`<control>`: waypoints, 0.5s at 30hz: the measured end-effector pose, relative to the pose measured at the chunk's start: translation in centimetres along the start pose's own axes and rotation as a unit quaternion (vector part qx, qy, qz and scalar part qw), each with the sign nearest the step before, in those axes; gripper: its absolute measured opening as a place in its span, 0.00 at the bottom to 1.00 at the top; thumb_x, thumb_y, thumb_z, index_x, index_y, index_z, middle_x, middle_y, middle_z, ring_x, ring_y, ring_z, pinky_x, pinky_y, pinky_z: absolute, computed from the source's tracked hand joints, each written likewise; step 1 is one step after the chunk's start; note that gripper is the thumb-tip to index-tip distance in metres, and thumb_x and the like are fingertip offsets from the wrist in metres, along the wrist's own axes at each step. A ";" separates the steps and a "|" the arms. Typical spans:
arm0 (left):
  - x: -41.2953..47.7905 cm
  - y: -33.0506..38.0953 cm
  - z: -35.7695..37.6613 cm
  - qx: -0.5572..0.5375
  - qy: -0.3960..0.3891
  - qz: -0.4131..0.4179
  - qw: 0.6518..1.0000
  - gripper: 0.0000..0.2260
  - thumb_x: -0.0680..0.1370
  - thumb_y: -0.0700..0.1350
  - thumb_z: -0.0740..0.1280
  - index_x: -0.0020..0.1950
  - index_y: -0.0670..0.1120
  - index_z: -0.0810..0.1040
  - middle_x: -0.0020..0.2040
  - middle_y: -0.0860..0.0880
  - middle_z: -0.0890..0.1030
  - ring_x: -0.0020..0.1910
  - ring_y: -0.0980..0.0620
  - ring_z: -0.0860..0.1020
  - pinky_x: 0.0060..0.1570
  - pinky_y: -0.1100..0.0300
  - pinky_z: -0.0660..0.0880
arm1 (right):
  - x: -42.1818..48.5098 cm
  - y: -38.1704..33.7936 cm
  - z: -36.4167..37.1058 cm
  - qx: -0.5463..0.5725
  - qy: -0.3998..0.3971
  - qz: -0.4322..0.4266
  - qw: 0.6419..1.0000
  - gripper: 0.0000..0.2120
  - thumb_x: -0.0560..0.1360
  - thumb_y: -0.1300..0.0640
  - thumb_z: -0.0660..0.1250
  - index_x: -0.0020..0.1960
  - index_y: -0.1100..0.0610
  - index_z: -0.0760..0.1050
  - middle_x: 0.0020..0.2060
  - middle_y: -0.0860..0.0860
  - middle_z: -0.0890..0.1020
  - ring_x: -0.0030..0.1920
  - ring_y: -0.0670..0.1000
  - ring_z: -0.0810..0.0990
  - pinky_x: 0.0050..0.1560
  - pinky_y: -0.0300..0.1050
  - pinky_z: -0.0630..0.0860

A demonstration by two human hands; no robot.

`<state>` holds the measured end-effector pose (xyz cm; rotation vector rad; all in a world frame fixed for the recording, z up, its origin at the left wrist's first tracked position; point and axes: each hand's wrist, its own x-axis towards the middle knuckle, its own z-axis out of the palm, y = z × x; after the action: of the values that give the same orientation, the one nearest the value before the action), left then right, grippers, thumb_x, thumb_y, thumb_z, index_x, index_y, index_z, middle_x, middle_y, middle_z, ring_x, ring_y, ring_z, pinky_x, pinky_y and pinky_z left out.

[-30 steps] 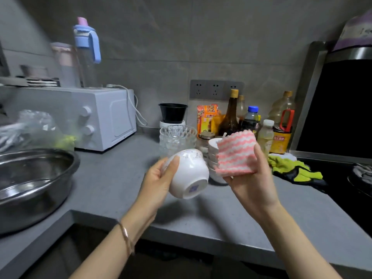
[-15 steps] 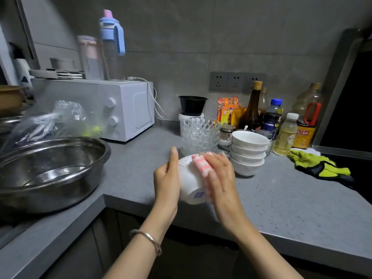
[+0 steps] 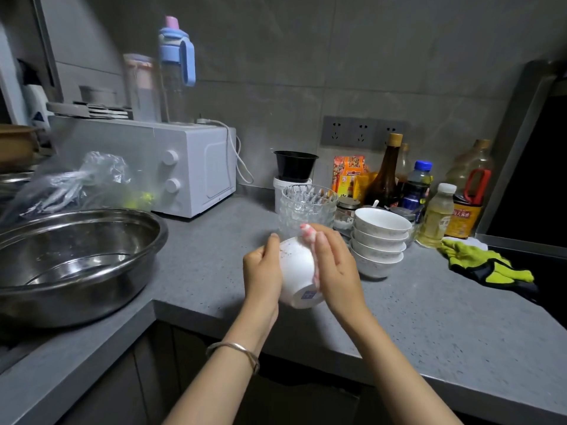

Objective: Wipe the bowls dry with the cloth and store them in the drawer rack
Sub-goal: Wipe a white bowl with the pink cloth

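Note:
My left hand (image 3: 260, 271) grips a white bowl (image 3: 296, 271) tipped on its side, its blue-marked foot turned toward me, above the counter's front edge. My right hand (image 3: 333, 268) presses a pink and white striped cloth (image 3: 308, 234) against the bowl's right side; most of the cloth is hidden under the palm. A stack of several white bowls (image 3: 380, 240) stands upright on the counter just right of my hands. Behind them is a stack of clear glass bowls (image 3: 308, 204). No drawer rack is in view.
A large steel basin (image 3: 70, 259) sits at the left by a white microwave (image 3: 171, 167). Bottles and jars (image 3: 417, 191) crowd the back wall. Yellow-green gloves (image 3: 487, 265) lie at the right next to a dark stove. The grey counter (image 3: 429, 317) runs along the front.
The right hand brought the cloth from held up beside the bowl onto the bowl and now rubs its side. The view has shifted left and down.

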<state>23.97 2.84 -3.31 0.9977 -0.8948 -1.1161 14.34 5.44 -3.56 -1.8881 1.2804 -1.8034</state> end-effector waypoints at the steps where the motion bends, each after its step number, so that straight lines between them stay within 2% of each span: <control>1: 0.1 -0.1 0.1 -0.010 0.002 -0.015 1.000 0.15 0.80 0.47 0.62 0.35 0.43 0.76 0.33 0.45 0.78 0.32 0.46 0.77 0.33 0.59 0.72 | 0.2 0.0 -0.1 0.048 -0.001 0.035 0.998 0.11 0.82 0.50 0.55 0.52 0.44 0.76 0.48 0.43 0.81 0.47 0.42 0.78 0.50 0.34 0.72; 3: 0.1 -0.2 0.1 -0.033 0.000 -0.043 0.999 0.14 0.80 0.47 0.61 0.36 0.44 0.75 0.32 0.47 0.77 0.30 0.48 0.76 0.30 0.62 0.70 | 0.8 0.1 -0.5 0.103 0.000 0.080 0.992 0.12 0.82 0.55 0.56 0.48 0.51 0.78 0.41 0.44 0.82 0.41 0.39 0.79 0.44 0.29 0.71; 6: 0.3 -0.7 0.3 -0.040 -0.023 -0.067 0.997 0.13 0.80 0.50 0.61 0.39 0.45 0.74 0.34 0.48 0.78 0.31 0.50 0.77 0.28 0.64 0.70 | 2.0 0.4 -1.3 0.105 -0.008 0.149 0.983 0.18 0.80 0.52 0.58 0.46 0.63 0.81 0.32 0.42 0.83 0.37 0.40 0.80 0.40 0.30 0.72; 8: 0.6 -0.8 0.1 0.014 -0.050 -0.055 0.997 0.14 0.80 0.52 0.60 0.41 0.45 0.75 0.36 0.47 0.79 0.33 0.50 0.77 0.27 0.64 0.69 | 2.6 0.5 -1.8 0.095 -0.012 0.177 0.979 0.20 0.80 0.51 0.59 0.38 0.60 0.82 0.26 0.44 0.81 0.32 0.41 0.79 0.34 0.32 0.72; 10: 1.4 -0.7 0.0 0.077 -0.089 0.000 0.993 0.17 0.81 0.52 0.59 0.39 0.42 0.76 0.34 0.48 0.79 0.33 0.52 0.76 0.27 0.65 0.68 | 3.0 0.6 -2.1 0.081 -0.005 0.162 0.983 0.24 0.80 0.51 0.60 0.27 0.52 0.79 0.25 0.44 0.81 0.30 0.39 0.78 0.33 0.34 0.71; 11: 1.8 -0.5 -0.1 0.106 -0.111 0.040 0.987 0.19 0.81 0.51 0.59 0.35 0.42 0.76 0.31 0.50 0.78 0.31 0.54 0.74 0.29 0.65 0.68 | 3.2 0.7 -2.1 0.060 -0.007 0.144 0.988 0.26 0.80 0.51 0.60 0.23 0.50 0.76 0.24 0.44 0.80 0.28 0.39 0.76 0.32 0.35 0.70; 13: 2.3 -0.1 0.0 0.164 -0.140 0.125 0.969 0.23 0.81 0.52 0.59 0.28 0.45 0.74 0.23 0.54 0.74 0.26 0.58 0.71 0.29 0.63 0.66 | 3.6 0.9 -1.9 0.000 -0.010 0.104 0.995 0.28 0.79 0.48 0.61 0.21 0.52 0.74 0.23 0.46 0.79 0.26 0.41 0.74 0.31 0.40 0.68; 15: 2.3 -0.1 0.4 0.212 -0.145 0.189 0.948 0.26 0.78 0.57 0.59 0.25 0.45 0.74 0.22 0.53 0.75 0.25 0.57 0.72 0.29 0.58 0.68 | 4.0 1.1 -1.4 -0.042 -0.010 0.078 0.996 0.29 0.77 0.41 0.60 0.22 0.56 0.70 0.21 0.47 0.75 0.26 0.45 0.71 0.30 0.44 0.65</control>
<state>24.04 0.47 -3.08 0.9610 -1.5418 -0.7635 12.02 2.54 -1.29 -1.7883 1.4740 -1.6740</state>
